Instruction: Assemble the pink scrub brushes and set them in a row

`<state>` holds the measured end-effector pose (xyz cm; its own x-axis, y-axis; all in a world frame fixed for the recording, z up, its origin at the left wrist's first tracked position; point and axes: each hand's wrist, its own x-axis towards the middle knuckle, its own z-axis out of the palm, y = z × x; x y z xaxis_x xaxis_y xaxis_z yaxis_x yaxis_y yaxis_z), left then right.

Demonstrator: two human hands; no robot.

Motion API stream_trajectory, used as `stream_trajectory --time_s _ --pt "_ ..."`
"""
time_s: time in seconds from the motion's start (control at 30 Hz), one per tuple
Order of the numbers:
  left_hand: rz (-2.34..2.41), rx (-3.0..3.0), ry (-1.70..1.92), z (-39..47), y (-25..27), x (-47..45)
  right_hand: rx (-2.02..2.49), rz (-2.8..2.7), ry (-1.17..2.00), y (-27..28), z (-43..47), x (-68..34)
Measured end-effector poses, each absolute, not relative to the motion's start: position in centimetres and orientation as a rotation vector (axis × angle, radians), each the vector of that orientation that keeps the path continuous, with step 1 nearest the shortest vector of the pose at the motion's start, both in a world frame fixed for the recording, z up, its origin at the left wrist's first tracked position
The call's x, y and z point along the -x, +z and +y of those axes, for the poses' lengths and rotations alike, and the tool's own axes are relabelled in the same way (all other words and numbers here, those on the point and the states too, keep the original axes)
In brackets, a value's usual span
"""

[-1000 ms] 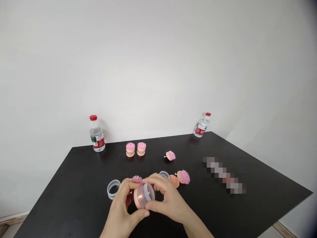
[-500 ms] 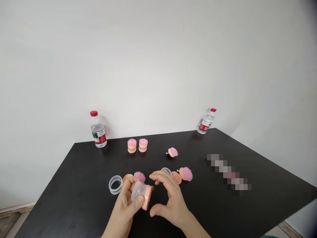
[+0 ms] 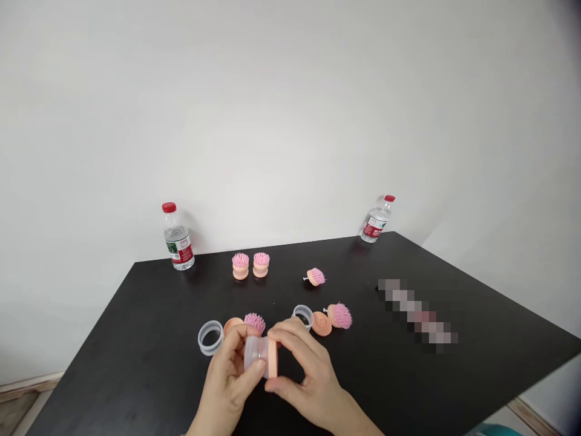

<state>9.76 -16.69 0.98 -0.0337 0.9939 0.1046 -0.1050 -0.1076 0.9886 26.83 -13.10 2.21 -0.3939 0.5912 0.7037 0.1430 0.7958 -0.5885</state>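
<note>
Clear cup held sideways at 6 o'clock of the black table. Left hand grasps its body; right hand pinches the peach cap by its edges. Bristled head (stem exposed) lies toward 2 o'clock from the cup.

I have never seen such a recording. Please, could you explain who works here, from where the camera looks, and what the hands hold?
No machine works here: it is a person, bare-handed, and the camera is worn on that person's head, looking forward and down. The left hand holds a translucent piece; the right hand pinches the peach disc at its end. On the black table are brush heads with pink bristles, translucent rings and other peach discs; two red-capped bottles stand near the wall.
</note>
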Motion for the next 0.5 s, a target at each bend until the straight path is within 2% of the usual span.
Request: stream_trajectory --time_s 0.2,0.5 --pt "1.015 -1.036 1.337 -16.6 1.0 -10.3 0.330 -2.112 0.242 2.3 -13.4 -27.0" --pt "1.026 -0.998 1.436 -16.6 1.7 -10.3 0.646 -1.907 0.671 1.1 -12.8 -26.6"
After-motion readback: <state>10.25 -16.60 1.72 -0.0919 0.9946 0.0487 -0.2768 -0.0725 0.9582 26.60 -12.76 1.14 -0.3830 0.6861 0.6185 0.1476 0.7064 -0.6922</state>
